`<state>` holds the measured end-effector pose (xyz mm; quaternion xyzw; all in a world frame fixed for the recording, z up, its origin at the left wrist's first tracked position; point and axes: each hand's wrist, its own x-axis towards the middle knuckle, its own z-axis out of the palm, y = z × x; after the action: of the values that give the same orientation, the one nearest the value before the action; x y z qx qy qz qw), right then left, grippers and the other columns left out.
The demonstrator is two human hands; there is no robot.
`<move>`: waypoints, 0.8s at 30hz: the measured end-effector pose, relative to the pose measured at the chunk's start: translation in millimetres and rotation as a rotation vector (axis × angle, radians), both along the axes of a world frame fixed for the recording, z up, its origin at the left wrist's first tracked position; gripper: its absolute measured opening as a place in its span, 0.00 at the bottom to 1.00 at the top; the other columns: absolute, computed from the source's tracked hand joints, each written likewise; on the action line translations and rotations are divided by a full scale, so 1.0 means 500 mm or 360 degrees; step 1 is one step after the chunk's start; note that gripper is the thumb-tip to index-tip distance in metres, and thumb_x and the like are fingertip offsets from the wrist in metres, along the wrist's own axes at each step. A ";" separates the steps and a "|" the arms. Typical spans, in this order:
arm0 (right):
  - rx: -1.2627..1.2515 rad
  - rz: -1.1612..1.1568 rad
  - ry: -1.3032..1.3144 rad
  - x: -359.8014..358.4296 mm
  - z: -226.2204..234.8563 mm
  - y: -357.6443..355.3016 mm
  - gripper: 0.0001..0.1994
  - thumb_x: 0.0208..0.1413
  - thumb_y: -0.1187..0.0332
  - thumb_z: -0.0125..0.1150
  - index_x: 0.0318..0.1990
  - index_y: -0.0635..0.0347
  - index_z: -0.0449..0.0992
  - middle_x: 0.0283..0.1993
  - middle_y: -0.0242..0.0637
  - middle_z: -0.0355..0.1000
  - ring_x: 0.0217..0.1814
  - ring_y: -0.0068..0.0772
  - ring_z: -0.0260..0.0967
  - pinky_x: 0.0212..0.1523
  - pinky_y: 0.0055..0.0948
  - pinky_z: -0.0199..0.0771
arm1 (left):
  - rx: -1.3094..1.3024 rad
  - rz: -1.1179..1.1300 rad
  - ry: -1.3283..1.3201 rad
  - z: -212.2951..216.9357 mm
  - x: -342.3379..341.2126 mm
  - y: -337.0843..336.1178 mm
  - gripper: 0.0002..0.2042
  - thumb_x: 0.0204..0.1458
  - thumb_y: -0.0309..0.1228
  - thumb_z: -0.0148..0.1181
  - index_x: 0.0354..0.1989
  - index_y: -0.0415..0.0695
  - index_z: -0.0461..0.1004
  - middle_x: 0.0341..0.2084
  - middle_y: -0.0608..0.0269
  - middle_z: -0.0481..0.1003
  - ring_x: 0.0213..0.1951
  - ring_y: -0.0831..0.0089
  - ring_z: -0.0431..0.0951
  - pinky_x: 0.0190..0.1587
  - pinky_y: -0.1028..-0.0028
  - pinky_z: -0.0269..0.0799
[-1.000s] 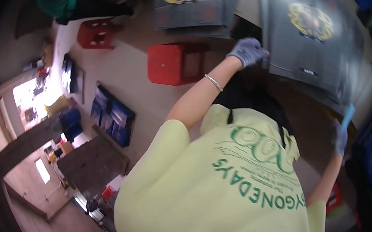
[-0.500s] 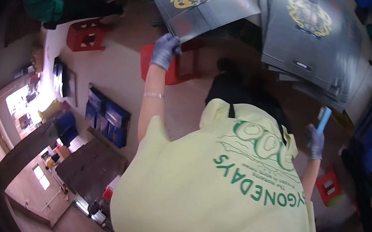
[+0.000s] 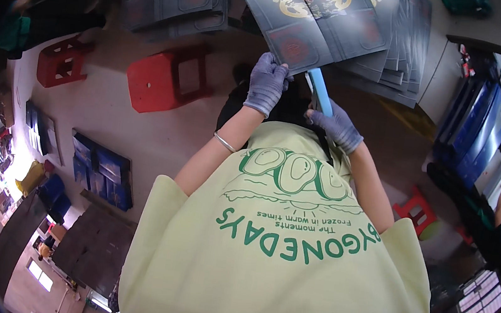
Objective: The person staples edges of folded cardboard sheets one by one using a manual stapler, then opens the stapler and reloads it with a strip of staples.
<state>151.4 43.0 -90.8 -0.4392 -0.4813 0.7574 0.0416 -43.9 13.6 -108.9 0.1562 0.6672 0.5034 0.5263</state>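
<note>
My left hand [image 3: 267, 85], in a grey glove, pinches the near corner of a dark grey printed panel [image 3: 349, 38] with gold ring emblems and red marks. The panel slants over the stack [image 3: 402, 62] of similar panels on the right. My right hand [image 3: 338, 127], also gloved in grey, grips a slim light blue stapler [image 3: 320, 93]. The stapler's silver jaw points up, close by the panel's lower edge; whether they touch I cannot tell. Another pile of dark printed panels [image 3: 175, 4] lies to the left.
Red plastic stools [image 3: 157, 84] [image 3: 63, 62] stand on the floor to the left, and another red stool [image 3: 417, 210] at right. Blue panels [image 3: 473, 122] lean at the right. Co-workers in green are at far left [image 3: 18, 34] and far right [image 3: 498, 221].
My left hand has moved right with the panel, which now lies over the right stack. My right hand has brought the stapler inward and up to the panel's edge. The view has shifted too.
</note>
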 end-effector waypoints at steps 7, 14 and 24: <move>-0.0056 -0.0121 -0.0388 -0.022 -0.001 0.008 0.12 0.51 0.61 0.63 0.31 0.62 0.71 0.19 0.26 0.65 0.19 0.18 0.60 0.20 0.22 0.61 | 0.0066 -0.0033 0.0057 0.001 0.037 -0.007 0.07 0.53 0.21 0.50 0.40 0.38 0.64 0.21 0.62 0.73 0.16 0.81 0.69 0.18 0.81 0.64; -0.0015 -0.0521 -0.0162 0.084 -0.001 0.072 0.13 0.51 0.62 0.62 0.34 0.62 0.71 0.23 0.28 0.68 0.22 0.18 0.65 0.26 0.20 0.68 | -0.0034 -0.0176 0.0140 0.037 -0.021 -0.040 0.11 0.53 0.24 0.50 0.45 0.37 0.65 0.24 0.62 0.73 0.20 0.82 0.70 0.21 0.81 0.66; 0.0176 -0.0045 -0.0214 0.089 0.091 0.016 0.14 0.50 0.61 0.63 0.37 0.61 0.71 0.29 0.31 0.68 0.31 0.19 0.64 0.35 0.23 0.65 | 0.0538 -0.0723 0.0534 0.025 0.023 0.003 0.13 0.52 0.35 0.59 0.41 0.39 0.72 0.36 0.66 0.72 0.36 0.78 0.72 0.39 0.78 0.69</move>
<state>195.9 50.9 -45.4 -0.4930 -0.5178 0.6978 0.0440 -32.4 15.3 -96.4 0.4671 0.5997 0.4439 0.4745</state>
